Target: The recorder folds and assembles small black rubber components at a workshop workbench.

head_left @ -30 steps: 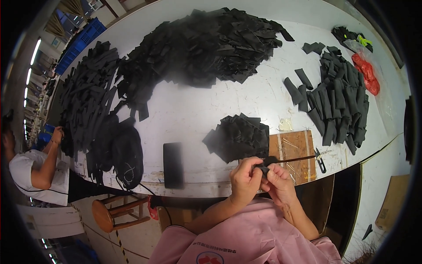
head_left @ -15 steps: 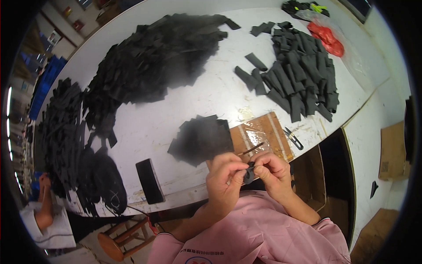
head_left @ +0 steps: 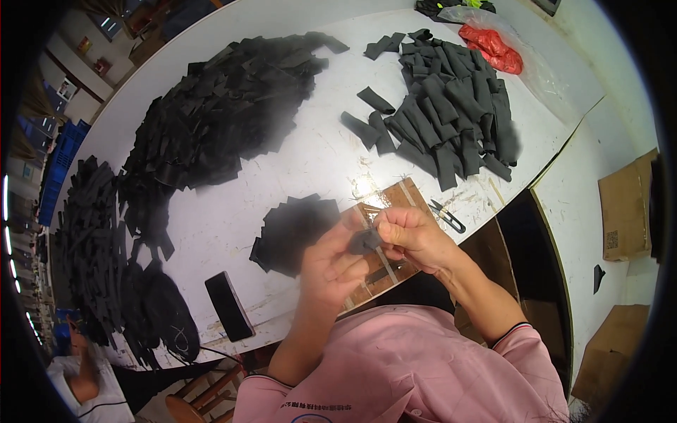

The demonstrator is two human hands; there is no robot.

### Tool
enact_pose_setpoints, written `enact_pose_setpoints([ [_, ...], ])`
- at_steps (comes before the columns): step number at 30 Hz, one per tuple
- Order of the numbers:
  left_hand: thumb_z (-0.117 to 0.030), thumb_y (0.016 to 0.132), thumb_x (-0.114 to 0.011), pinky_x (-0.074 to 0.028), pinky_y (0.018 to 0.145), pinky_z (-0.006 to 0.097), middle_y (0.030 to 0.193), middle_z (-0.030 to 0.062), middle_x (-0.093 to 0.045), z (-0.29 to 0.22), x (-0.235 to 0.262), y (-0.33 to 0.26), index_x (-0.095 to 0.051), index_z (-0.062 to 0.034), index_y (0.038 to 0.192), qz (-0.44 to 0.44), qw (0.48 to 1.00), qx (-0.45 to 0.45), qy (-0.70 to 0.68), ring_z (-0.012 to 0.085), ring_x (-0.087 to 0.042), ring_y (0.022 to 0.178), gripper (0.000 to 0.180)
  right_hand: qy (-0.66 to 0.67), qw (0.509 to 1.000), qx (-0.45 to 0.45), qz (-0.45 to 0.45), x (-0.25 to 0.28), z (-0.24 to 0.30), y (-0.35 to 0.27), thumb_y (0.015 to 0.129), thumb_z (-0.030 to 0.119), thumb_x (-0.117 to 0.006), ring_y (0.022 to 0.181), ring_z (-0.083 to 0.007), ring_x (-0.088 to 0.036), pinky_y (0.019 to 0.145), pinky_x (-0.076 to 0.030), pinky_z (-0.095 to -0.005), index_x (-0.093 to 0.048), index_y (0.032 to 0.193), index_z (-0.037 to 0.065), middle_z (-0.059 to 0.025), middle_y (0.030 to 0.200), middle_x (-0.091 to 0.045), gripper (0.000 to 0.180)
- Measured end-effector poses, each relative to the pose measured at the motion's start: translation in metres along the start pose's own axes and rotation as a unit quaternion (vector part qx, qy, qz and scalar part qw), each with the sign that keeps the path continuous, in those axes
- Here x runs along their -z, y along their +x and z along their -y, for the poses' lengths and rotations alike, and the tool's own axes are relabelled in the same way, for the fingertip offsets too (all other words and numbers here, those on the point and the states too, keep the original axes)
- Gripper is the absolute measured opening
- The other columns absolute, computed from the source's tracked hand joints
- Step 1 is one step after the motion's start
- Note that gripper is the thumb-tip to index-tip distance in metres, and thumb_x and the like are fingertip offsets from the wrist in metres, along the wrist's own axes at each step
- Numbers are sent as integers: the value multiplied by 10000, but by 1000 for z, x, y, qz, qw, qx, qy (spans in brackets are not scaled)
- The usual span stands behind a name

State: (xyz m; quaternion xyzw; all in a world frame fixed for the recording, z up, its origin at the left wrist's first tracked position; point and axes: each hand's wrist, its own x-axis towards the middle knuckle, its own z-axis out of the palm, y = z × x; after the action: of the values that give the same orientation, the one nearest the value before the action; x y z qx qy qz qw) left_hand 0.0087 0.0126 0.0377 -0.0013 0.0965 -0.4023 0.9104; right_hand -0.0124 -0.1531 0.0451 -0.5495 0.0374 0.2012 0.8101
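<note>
A small dark grey fabric piece (head_left: 364, 242) is held up between my two hands, over a brown board (head_left: 407, 192) with strips of tape on it. My left hand (head_left: 330, 262) is closed on the piece from the left, its thumb and fingertips gripping the edge. From the right, my right hand (head_left: 416, 237) pinches the same piece, fingers bent close together. A thin brownish thing shows just above the fingertips; its kind I cannot make out. Left of the board lies a loose pile of flat black fabric pieces (head_left: 293, 229), partly behind my left hand.
Black thread snips (head_left: 448, 216) lie right of the board. Rolled grey fabric tubes (head_left: 451, 106) are heaped far right, near a red plastic bag (head_left: 491, 48). A large black fabric heap (head_left: 218, 106) fills the far left. A phone (head_left: 229, 306) lies front left. Another person's arm (head_left: 83, 377) shows lower left.
The view has shifted, so the table's things sit a little further left. My hands have turned the fabric piece, and more of its flat face shows. Both hands still hold it.
</note>
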Motion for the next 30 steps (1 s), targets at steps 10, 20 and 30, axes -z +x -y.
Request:
enact_pose_setpoints([
  [10,-25,863,-297,-232,314,167,691,54,-557,-6,6,12,-471,54,1054,-38,990,-33,-134,27,-299,311,270,-20,1000,-11,7,-6,11,13,846,234,-532,507,-49,-374,457,-287,-182,-516,716,49,31,585,-436,227],
  [20,-22,877,-317,-269,314,167,904,142,-591,-9,-13,8,-459,61,1007,54,974,-24,-220,49,-368,325,209,-16,1000,4,22,-17,26,16,834,241,-545,513,-61,-407,473,-323,-183,-522,725,46,20,601,-446,224],
  [30,-9,856,-408,-277,340,159,746,89,-550,19,-8,-5,-340,5,1131,-5,970,-111,215,23,-321,346,284,-5,998,64,23,7,-8,7,846,220,-533,585,-56,-437,522,-351,-186,-520,770,40,15,684,-495,195],
])
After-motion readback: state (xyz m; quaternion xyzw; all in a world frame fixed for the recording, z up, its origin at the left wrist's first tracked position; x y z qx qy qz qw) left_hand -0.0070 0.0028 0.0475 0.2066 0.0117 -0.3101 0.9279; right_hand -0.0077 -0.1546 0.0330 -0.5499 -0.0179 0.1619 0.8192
